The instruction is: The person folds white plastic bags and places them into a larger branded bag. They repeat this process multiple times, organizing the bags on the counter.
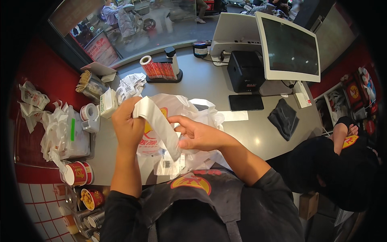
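A white plastic carrier bag (193, 109) with red and yellow print stands on the counter in front of me. My left hand (128, 121) is closed in a fist around one of its handles, a folded white strip (155, 117). That strip slants down from the fist toward my right hand (199, 133). At its lower edge my right thumb meets the strip, the other fingers curled close to it and partly hidden. A paper slip with a printed square code (167, 164) lies at the bag's near side. What the bag contains is mostly hidden.
On the grey counter (258, 133) are a label roll dispenser (161, 70), a black printer (245, 71), a monitor (288, 48), a dark phone-like slab (246, 102) and a dark cloth (284, 119). Bundled bags (60, 129) and paper buckets (76, 173) stand left. Another person (330, 161) is at right.
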Demonstrator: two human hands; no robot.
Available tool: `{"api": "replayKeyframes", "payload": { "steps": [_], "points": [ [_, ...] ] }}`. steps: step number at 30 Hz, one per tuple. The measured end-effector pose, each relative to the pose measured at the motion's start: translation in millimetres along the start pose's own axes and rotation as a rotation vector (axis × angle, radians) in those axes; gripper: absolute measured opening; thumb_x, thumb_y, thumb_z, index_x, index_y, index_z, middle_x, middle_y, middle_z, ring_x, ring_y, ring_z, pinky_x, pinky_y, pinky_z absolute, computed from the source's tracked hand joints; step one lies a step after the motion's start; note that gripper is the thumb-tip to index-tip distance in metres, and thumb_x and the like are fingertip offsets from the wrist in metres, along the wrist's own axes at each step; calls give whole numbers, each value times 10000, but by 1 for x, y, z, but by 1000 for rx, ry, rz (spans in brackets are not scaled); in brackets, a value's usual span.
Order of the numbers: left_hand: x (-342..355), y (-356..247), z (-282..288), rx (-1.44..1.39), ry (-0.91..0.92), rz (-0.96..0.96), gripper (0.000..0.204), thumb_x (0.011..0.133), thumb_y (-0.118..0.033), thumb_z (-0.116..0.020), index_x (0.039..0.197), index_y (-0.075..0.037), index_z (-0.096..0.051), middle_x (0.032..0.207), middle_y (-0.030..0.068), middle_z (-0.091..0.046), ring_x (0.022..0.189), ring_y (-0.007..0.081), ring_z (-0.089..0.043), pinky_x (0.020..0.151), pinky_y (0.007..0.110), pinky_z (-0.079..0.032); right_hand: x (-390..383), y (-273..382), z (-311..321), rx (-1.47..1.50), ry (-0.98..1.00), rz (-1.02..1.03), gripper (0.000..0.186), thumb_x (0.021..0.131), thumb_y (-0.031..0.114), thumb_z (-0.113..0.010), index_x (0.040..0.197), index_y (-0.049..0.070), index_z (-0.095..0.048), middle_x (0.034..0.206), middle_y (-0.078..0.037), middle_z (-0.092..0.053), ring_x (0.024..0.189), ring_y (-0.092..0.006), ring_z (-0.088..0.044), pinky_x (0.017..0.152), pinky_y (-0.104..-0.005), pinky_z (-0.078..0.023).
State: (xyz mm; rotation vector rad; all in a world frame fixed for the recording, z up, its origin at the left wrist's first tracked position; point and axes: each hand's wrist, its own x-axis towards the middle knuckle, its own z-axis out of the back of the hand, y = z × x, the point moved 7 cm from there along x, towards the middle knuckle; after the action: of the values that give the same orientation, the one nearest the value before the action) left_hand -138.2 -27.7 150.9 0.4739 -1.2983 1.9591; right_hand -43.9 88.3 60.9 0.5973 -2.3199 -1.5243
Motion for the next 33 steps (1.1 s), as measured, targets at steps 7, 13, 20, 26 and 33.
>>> {"api": "replayKeyframes", "payload": {
  "steps": [7,13,20,26,33],
  "points": [
    [4,16,8,164,39,94,274,709,22,-480,940,6,-628,799,117,-569,753,237,-582,683,295,-446,-11,22,16,-333,-85,172,286,788,206,-650,967,-11,-600,1007,-41,-521,949,-140,-487,849,-261,-376],
    [-18,-40,-49,165,561,-250,802,632,8,-589,1374,-128,-318,1366,126,-383,1293,359,-287,1078,413,-181,-23,22,20,43,-103,21,303,859,179,-596,1085,5,-497,1001,-24,-582,899,-78,-538,803,-236,-425],
    [-34,-31,-79,-246,686,45,499,626,-11,-533,1123,-38,-551,912,159,-627,802,276,-612,772,334,-460,-33,31,12,13,-136,-48,306,893,214,-557,1100,-10,-534,1029,-25,-590,901,-58,-523,769,-232,-435],
    [-59,-16,-91,-857,987,636,278,779,-214,-590,960,-4,-575,573,31,-514,485,131,-461,483,232,-372,-38,16,22,103,-159,-60,280,908,270,-535,977,4,-585,865,-4,-590,744,-56,-505,644,-211,-417],
    [-70,-27,-105,-2152,530,1063,346,943,-302,-355,674,-96,-426,463,-54,-189,368,66,-157,349,233,-165,-22,2,8,1157,-253,218,395,896,254,-391,523,165,-297,503,29,-291,442,-77,-277,423,-226,-257]
  ]
}}
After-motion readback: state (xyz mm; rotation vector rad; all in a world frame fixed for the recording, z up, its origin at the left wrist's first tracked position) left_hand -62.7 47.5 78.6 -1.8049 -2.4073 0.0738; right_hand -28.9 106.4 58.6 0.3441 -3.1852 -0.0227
